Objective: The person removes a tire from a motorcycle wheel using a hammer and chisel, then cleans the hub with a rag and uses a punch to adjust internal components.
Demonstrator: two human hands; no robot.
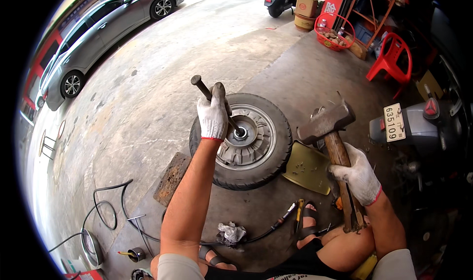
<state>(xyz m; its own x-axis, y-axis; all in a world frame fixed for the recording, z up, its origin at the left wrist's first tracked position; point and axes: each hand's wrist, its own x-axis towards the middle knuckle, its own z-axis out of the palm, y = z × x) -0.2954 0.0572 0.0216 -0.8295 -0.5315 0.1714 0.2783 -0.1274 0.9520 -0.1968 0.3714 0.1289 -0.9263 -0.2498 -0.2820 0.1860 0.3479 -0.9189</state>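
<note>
My left hand (213,115), in a white work glove with dark fingertips, is closed round a steel punch (200,87). The punch slants down toward the hub of a wheel (263,149), its lower end at the centre bore. This wheel has a black tyre and a metal rim, and lies flat on the floor. My right hand (361,174), gloved too, grips the wooden handle of a sledgehammer (327,122). The hammer's heavy steel head is raised right of the wheel, apart from the punch. Its handle is split at the lower end.
A rough block (172,179) lies by the tyre's left side, a yellowish tray (309,169) with small bits at its right. A black hose (266,233) crosses the floor near my feet. A scooter (414,125) and red chair (392,61) stand right; a grey car (106,29) is far left.
</note>
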